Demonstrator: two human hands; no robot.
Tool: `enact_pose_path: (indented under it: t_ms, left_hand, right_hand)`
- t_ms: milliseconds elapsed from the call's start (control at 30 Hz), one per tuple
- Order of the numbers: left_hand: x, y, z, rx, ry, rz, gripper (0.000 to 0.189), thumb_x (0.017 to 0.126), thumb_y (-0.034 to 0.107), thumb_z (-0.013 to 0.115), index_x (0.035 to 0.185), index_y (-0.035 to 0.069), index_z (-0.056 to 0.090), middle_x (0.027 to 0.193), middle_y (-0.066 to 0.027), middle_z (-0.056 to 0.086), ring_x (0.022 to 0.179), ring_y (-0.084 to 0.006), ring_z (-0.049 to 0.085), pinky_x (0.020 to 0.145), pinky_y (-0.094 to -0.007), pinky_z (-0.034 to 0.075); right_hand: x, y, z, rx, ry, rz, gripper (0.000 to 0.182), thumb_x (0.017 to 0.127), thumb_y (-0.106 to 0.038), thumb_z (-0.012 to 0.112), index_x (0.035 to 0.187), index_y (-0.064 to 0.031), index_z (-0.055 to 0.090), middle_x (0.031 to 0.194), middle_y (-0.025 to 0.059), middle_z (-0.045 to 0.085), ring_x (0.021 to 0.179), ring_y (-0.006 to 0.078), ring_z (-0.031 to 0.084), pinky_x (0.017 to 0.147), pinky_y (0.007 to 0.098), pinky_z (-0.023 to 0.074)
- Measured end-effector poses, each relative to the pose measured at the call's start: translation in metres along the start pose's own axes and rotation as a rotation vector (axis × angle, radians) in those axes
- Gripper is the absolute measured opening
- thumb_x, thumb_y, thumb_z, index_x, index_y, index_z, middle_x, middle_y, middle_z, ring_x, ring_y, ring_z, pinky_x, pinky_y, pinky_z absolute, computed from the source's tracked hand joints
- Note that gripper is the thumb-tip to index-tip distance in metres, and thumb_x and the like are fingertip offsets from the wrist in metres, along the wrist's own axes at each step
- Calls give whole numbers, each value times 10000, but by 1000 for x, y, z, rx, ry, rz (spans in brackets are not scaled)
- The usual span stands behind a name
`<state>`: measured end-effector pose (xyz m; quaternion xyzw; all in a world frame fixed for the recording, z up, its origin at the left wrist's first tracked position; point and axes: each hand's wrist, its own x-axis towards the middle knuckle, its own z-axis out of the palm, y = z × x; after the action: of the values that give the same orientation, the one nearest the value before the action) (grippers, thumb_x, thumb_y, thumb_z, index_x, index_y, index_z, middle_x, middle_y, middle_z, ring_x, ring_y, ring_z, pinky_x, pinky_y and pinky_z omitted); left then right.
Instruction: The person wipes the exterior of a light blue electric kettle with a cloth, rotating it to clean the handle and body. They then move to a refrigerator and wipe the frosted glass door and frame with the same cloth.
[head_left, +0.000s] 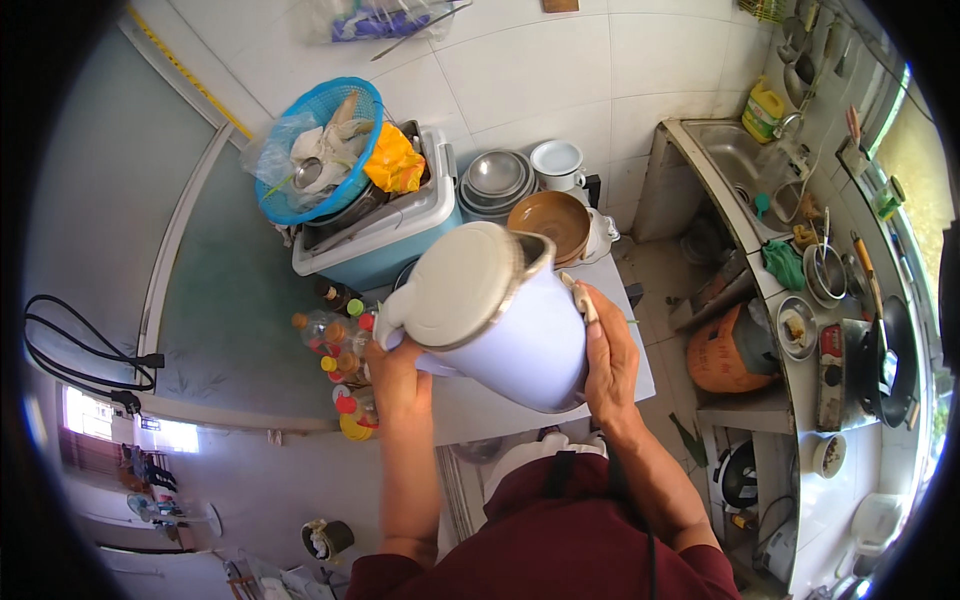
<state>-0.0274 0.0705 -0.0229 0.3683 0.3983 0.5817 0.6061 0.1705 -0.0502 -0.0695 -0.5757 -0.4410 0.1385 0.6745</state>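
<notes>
A pale lavender electric kettle (517, 337) with a cream lid (465, 285) is held tilted in front of me, over a white table (615, 360). My left hand (397, 379) is wrapped around its handle, at the kettle's left. On the other side, my right hand (611, 360) presses a folded cream cloth (585, 300) against the kettle's wall near the spout. The lid is down, so the inside is hidden. Behind the kettle stand a brown bowl (551, 221) and stacked metal basins (495, 176).
Several plastic bottles (337, 337) crowd the table's left side. A cooler box (375, 251) carries a blue plastic basket (322, 142) at the back left. To the right runs a counter with a sink (731, 157), a gas stove (844, 375) and a wok (896, 367).
</notes>
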Motion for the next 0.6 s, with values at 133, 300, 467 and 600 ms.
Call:
enact_pose_path:
  t_ms: [133, 300, 467, 600]
  left_hand:
    - [-14, 2, 5, 47, -144, -17, 577, 728, -70, 724, 1299, -12, 667, 1180, -110, 725, 1087, -224, 693, 940, -355, 551]
    - [-27, -8, 11, -7, -197, -175, 433, 699, -83, 735, 1120, 12, 704, 989, -74, 713, 913, -204, 696, 829, -350, 562]
    - [-61, -42, 23, -89, -338, -403, 282, 735, -102, 703, 958, 61, 643, 852, -46, 652, 761, -199, 678, 739, -336, 571]
    - [-76, -37, 43, -151, -261, -497, 402, 781, -128, 641, 1137, 57, 658, 978, -27, 665, 896, -163, 672, 738, -295, 549]
  right_hand:
    - [6, 1, -7, -27, 38, 41, 505, 1103, -309, 362, 1367, 41, 613, 1327, 199, 658, 1224, 297, 612, 1099, 378, 416]
    - [33, -7, -19, -32, -20, 45, 472, 1103, -284, 371, 1335, 34, 631, 1341, 235, 653, 1260, 384, 607, 1105, 430, 426]
    - [34, -26, 2, -160, -42, -204, 474, 1094, -267, 389, 1372, 43, 615, 1474, 222, 570, 1405, 394, 496, 1185, 475, 344]
    - [0, -34, 20, -468, -202, -377, 450, 921, -93, 618, 1365, -23, 655, 1492, 150, 576, 1475, 399, 433, 1234, 542, 275]
